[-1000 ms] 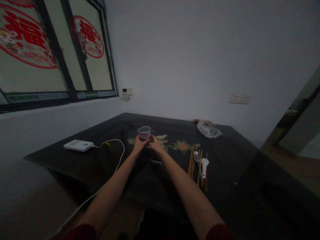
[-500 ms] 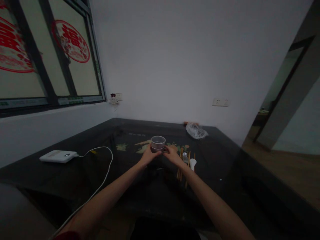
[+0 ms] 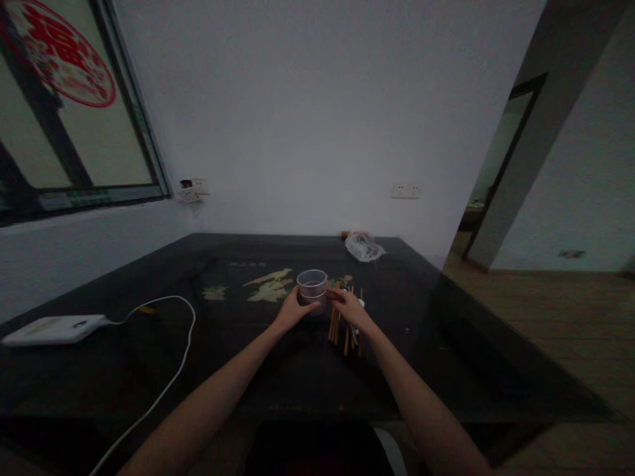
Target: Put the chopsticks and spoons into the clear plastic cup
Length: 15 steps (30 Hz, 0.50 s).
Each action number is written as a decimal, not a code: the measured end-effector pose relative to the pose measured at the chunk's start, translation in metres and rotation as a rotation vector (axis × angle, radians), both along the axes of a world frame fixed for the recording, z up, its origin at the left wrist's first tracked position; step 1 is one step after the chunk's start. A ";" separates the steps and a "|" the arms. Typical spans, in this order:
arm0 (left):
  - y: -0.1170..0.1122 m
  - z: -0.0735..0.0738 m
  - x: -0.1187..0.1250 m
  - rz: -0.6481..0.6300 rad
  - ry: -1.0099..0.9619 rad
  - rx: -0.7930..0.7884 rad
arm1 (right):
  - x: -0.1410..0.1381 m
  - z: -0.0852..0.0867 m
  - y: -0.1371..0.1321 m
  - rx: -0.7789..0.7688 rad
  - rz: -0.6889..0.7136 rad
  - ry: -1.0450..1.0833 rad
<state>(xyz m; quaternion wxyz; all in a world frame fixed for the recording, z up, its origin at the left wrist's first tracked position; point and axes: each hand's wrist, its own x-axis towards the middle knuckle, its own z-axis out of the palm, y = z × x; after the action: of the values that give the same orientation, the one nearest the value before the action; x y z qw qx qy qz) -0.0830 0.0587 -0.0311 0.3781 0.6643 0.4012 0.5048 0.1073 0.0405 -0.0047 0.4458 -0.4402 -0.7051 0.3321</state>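
Observation:
A clear round plastic container [image 3: 312, 289] with an open top stands upright between my hands, over the middle of the dark table. My left hand [image 3: 292, 313] grips its left side, the thumb lying across the near wall. On the other side, the closed fingertips of my right hand [image 3: 348, 308] meet the container's right wall. Beneath and beside my right hand lie several wooden chopsticks [image 3: 335, 325]. A white spoon [image 3: 361, 303] shows only in part behind that hand.
The dark glossy table [image 3: 238, 370] reaches the wall. A crumpled clear plastic bag [image 3: 364, 246] lies at the back. To the left is a white power bank [image 3: 57, 329], its white cable [image 3: 187, 350] curving to the front edge. Wall sockets [image 3: 405, 191] are above the table.
My view has turned to the right, so the room shifts left in the picture. Both hands stay at the container, and my right hand now covers more of the spoon and chopsticks.

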 end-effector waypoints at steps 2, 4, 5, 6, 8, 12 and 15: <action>0.003 -0.003 0.000 0.003 0.005 -0.013 | -0.001 -0.001 0.000 -0.005 0.001 0.005; 0.005 -0.006 0.001 0.007 0.000 -0.025 | -0.002 -0.003 -0.001 -0.020 -0.015 0.009; 0.005 -0.007 0.001 0.006 -0.006 -0.030 | -0.002 -0.004 -0.001 -0.028 -0.033 0.003; 0.005 -0.008 0.002 0.002 -0.011 -0.031 | -0.001 -0.004 -0.001 -0.037 -0.055 -0.008; 0.003 -0.008 0.003 -0.009 -0.018 -0.023 | -0.001 -0.005 -0.001 -0.045 -0.088 -0.038; -0.003 -0.003 0.003 -0.049 -0.008 -0.006 | 0.001 -0.005 -0.001 -0.039 -0.105 -0.087; -0.005 -0.001 0.003 -0.064 0.011 -0.009 | 0.002 -0.005 -0.001 -0.026 -0.130 -0.125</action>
<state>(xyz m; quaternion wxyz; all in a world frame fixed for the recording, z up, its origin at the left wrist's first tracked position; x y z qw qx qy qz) -0.0797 0.0534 -0.0321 0.3951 0.6778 0.3839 0.4869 0.1092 0.0390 -0.0096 0.4160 -0.5108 -0.6970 0.2834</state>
